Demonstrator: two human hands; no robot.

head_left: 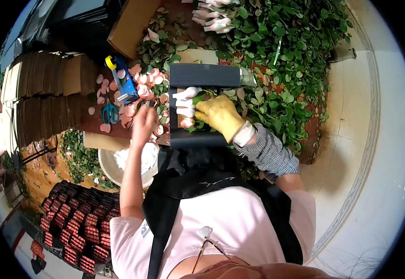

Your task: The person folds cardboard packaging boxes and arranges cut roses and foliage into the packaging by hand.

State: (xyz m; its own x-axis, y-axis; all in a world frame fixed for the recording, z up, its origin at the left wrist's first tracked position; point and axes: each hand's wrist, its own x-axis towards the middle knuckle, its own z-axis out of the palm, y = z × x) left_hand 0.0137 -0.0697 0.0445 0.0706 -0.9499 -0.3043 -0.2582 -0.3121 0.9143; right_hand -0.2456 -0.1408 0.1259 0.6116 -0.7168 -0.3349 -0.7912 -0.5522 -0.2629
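Note:
My right hand (pixel 221 116), in a yellow glove, has its fingers curled over a netted rose (pixel 185 112) at the base of its head. Another rose in a white net sleeve (pixel 187 93) lies just above, and a pink rose without a net (pixel 186 122) just below. All three rest on brown cardboard in a black holder with a ribbed board (pixel 205 75). My bare left hand (pixel 145 123), slightly blurred, is closed around a small dark object (pixel 150 103) whose kind does not show. It hovers beside loose pink petals (pixel 129 110).
Teal scissors (pixel 110 113) and a blue tape dispenser (pixel 127 87) lie at the left. A bowl of white nets (pixel 121 159) sits below my left forearm. Leafy stems (pixel 286 60) are heaped on the right, netted roses (pixel 212 18) at the top. Cardboard stacks (pixel 49 76) stand far left.

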